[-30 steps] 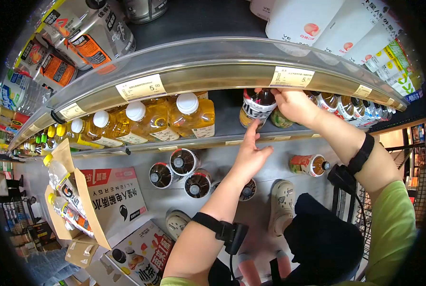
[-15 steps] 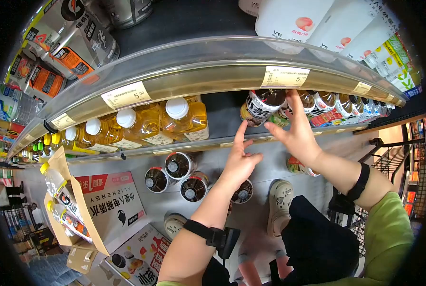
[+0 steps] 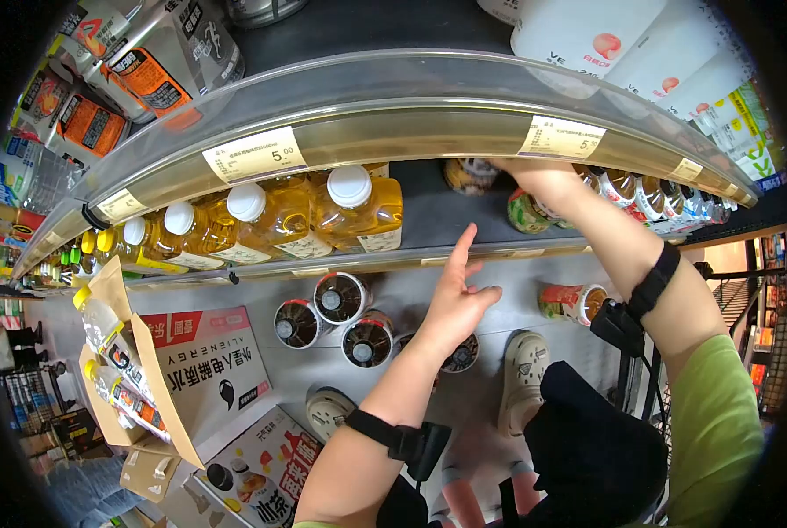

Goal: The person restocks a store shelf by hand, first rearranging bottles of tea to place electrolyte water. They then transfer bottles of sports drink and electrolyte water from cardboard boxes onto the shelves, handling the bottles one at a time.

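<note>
My right hand (image 3: 538,179) reaches into the lower shelf beneath the price rail, its fingers mostly hidden. Beside it, a dark bottle with a patterned label (image 3: 471,175) stands deeper on the shelf, its top out of sight; whether the fingers grip it is unclear. Just right of that, a bottle with a green label (image 3: 530,211) sits nearer the shelf front. My left hand (image 3: 460,299) hangs in front of the shelf edge, empty, index finger pointing up and fingers apart. Yellow drinks with white caps (image 3: 349,207) line the shelf to the left.
Several dark bottles (image 3: 340,299) stand on the floor, and another bottle (image 3: 573,303) is farther right. An open carton (image 3: 160,387) holds clear bottles at the lower left, by printed boxes (image 3: 217,365). A clear-fronted rail (image 3: 411,128) overhangs the shelf. A wire cart (image 3: 732,299) is at right.
My right hand has gone deeper into the shelf, and the dark bottle has moved back from the front edge. My left hand stays open, now slightly farther right in view.
</note>
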{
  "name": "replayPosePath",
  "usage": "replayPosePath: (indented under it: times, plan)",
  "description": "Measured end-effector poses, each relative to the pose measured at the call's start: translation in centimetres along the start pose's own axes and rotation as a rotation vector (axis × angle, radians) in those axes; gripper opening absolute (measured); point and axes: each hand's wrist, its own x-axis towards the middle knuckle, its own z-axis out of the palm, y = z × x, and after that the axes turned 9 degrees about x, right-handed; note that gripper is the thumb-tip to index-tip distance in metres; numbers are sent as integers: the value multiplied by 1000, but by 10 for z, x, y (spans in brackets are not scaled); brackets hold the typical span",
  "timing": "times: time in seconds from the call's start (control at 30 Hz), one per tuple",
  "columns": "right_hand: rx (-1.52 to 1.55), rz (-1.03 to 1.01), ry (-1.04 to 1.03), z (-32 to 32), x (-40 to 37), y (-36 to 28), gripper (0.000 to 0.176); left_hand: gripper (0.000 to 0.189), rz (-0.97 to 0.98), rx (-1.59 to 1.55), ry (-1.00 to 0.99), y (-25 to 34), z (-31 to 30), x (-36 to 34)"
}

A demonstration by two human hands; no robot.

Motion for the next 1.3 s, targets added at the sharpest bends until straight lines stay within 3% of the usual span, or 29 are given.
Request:
replayPosePath:
  times: [0.03,0.27,0.37,0.53,0.6,0.63,0.67,0.7,0.77,0.93,1.03,1.1,1.17,1.3]
  plan:
    - [-152,-121,92,5,6,6,34,88,-4,22,7,1,-2,-4]
    - [-167,17,108,21,44,22,30,59,0,279,13,6,-31,-44]
    - [-139,29,117,23,45,15,29,56,2,339,9,-7,-47,-56]
    - [-34,-46,121,18,2,-30,27,48,-78,271,110,-26,-65,-61]
    - [210,-326,-191,14,-54,-70,26,45,-111,260,156,-30,-69,-65]
    - [296,-290,-666,17,-89,-71,34,44,-139,267,172,-30,-70,-67]
    - [260,-256,-953,8,-108,-87,47,44,-137,273,170,-33,-70,-68]
    - [226,-342,-1023,16,-130,-86,58,43,-146,284,168,-38,-70,-71]
    - [108,-389,-1191,30,-157,-88,54,42,-152,300,168,-45,-69,-76]
    - [254,-251,-1051,48,-162,-75,40,39,-195,309,115,-42,-65,-81]
    - [431,27,-911,-1,-138,-79,33,40,-172,302,123,-37,-65,-76]
    - [533,146,-677,-40,-125,-88,31,41,-116,292,164,-36,-60,-73]
    - [529,73,-410,-74,-118,-89,32,43,-88,308,200,-31,-54,-67]
    - [446,-101,-303,-114,-104,-90,32,45,25,298,333,-18,-37,-56]
